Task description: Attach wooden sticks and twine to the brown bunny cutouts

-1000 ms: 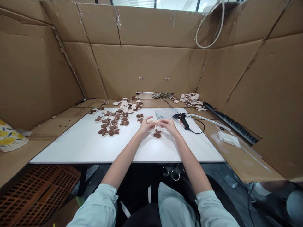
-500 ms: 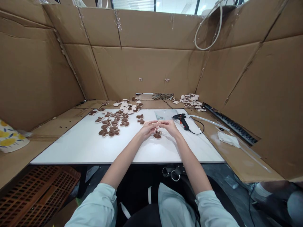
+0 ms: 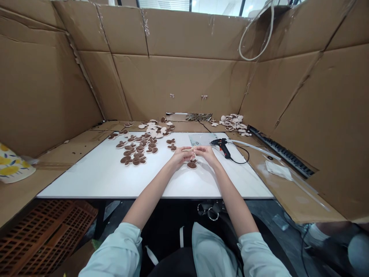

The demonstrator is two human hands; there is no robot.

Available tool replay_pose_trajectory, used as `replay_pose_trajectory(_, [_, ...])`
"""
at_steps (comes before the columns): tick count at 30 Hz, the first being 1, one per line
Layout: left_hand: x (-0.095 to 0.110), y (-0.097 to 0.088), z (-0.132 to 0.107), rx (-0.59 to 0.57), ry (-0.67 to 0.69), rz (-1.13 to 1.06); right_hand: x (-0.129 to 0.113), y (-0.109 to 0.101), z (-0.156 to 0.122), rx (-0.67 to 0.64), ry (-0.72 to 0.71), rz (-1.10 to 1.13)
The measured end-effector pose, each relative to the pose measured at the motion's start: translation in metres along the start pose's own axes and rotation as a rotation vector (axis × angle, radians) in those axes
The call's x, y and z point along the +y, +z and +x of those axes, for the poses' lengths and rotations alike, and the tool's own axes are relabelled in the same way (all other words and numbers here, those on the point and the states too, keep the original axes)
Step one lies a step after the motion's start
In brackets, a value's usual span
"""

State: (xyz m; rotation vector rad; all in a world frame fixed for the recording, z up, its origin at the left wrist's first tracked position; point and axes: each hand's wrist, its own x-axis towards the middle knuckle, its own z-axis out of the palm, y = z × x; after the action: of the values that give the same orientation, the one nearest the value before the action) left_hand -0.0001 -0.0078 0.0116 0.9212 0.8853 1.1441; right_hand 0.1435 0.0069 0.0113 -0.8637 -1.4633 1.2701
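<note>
My left hand (image 3: pixel 181 155) and my right hand (image 3: pixel 206 153) meet over the white board (image 3: pixel 161 181), fingertips pinched close together. Between them runs a thin pale pink ribbon (image 3: pixel 193 156), partly hidden by the fingers. Just below, a brown lobed patch with a pale edge (image 3: pixel 191 165) lies on the board; whether the ribbon is fixed to it I cannot tell. A black glue gun (image 3: pixel 221 144) rests to the right of my right hand. Left of my left hand lie two similar brown patches (image 3: pixel 172 147) and a larger group of brown patches (image 3: pixel 139 159).
Pale patches, some face down, pile up at the back left (image 3: pixel 155 129) and back right (image 3: pixel 232 121). Cardboard walls (image 3: pixel 184 77) enclose the board on three sides. A cable (image 3: pixel 245 161) loops from the glue gun. An orange crate (image 3: pixel 43 234) stands below left.
The view has shifted very slightly. Both hands keep their place over the patch, with the ribbon between the fingers moved a little.
</note>
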Motion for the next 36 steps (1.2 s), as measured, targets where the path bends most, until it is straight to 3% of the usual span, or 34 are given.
replay_pose_trajectory(3, [0.001,0.0,0.0,0.02,-0.006,0.052,0.0,0.0,-0.001,-0.011,0.007,-0.032])
replay_pose_trajectory(9, [0.001,-0.003,0.001,-0.05,-0.022,0.074,0.003,-0.001,0.001,-0.065,0.037,-0.036])
replay_pose_trajectory(16, [-0.006,-0.009,0.008,-0.091,0.03,0.106,0.012,-0.002,0.005,-0.011,-0.005,-0.116])
replay_pose_trajectory(24, [-0.013,-0.009,0.014,0.003,0.091,0.183,0.018,0.0,0.004,0.018,-0.104,-0.378])
replay_pose_trajectory(29, [-0.011,-0.009,0.013,0.047,0.093,0.177,0.011,0.003,0.0,-0.038,-0.147,-0.585])
replay_pose_trajectory(36, [-0.013,-0.013,0.016,0.074,0.126,0.187,0.006,0.002,-0.003,-0.053,-0.135,-0.658])
